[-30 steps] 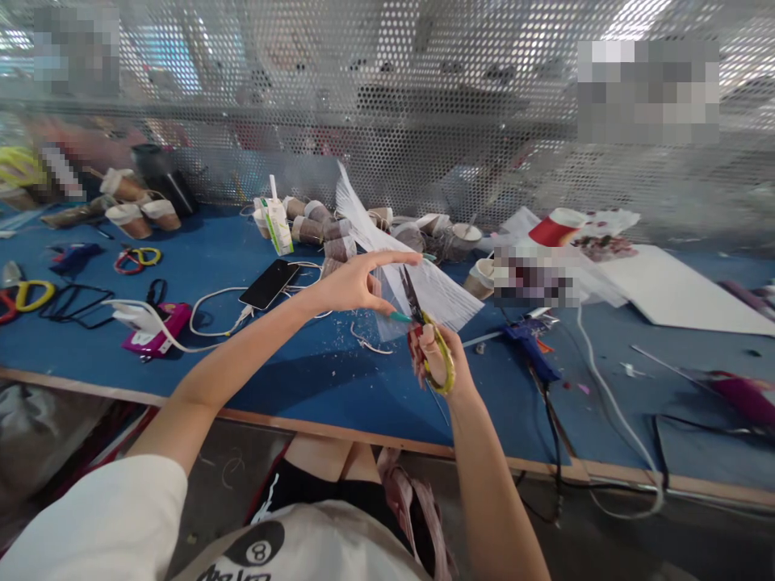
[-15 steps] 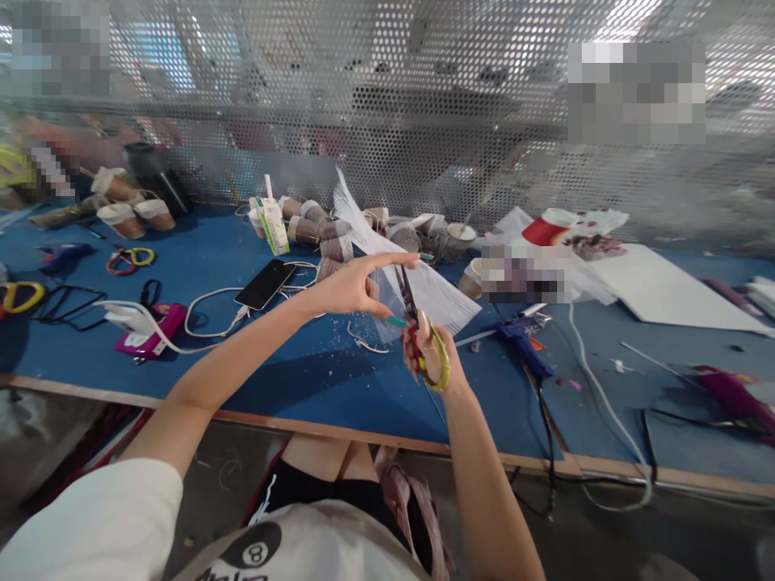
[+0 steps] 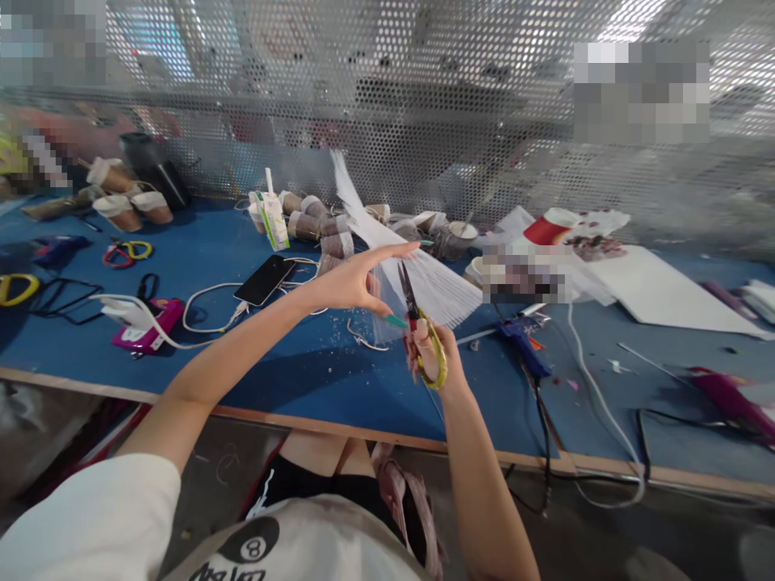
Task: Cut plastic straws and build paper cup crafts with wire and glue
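Note:
My left hand (image 3: 362, 278) curves in a C, thumb and index finger well apart, in front of a white, finely pleated translucent sheet (image 3: 445, 282). Its other fingers are hidden, so any contact with the sheet cannot be made out. The sheet's far end rises against the mesh behind the table. Scissors (image 3: 432, 373) with a red and yellow handle are in my right hand (image 3: 431, 347). Their dark blades point up and away, near the left fingertips and in front of the sheet. Whether the blades touch the sheet is unclear.
Behind the sheet lie brown cups (image 3: 304, 226) and a drink carton (image 3: 274, 219). A phone (image 3: 265, 280) and a magenta power strip (image 3: 147, 327) with cables are at left. On the right are a blue glue gun (image 3: 525, 345), a white board (image 3: 678, 290) and a red cup (image 3: 550, 227).
My left hand and the far end of the sheet have risen slightly. The scissors have turned a little and stay in my right hand.

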`<state>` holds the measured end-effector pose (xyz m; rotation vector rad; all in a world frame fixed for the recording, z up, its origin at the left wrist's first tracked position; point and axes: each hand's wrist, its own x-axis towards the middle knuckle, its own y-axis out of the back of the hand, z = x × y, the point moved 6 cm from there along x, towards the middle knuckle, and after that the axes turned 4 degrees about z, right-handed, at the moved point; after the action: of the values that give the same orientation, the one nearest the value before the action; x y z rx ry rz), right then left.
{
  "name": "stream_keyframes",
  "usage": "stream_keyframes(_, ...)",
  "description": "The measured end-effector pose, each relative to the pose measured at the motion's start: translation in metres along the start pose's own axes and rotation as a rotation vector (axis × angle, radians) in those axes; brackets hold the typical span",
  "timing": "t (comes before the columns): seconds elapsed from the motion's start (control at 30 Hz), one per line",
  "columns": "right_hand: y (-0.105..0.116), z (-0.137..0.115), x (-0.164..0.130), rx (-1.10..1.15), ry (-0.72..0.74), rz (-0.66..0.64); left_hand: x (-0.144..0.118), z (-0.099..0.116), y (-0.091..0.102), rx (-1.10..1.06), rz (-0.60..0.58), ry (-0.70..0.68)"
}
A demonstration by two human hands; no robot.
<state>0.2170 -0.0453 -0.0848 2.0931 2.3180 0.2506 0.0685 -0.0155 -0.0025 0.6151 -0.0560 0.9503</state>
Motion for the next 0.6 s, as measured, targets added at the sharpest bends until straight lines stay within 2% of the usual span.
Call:
stream_keyframes(0.17, 0.002, 0.006, -0.002, 0.010, -0.081, 0.015, 0.004, -0.002, 0.009, -0.048, 0.034, 0.006)
stream_keyframes(0.47, -0.006, 0.000, -0.004, -0.019, -0.089, -0.008, 0.009, -0.011, 0.016, -0.003, 0.290, 0.028)
stream_keyframes(0.6, -0.006, 0.005, -0.003, -0.021, -0.093, -0.040, 0.006, -0.008, 0.017, -0.007, 0.279, 0.062)
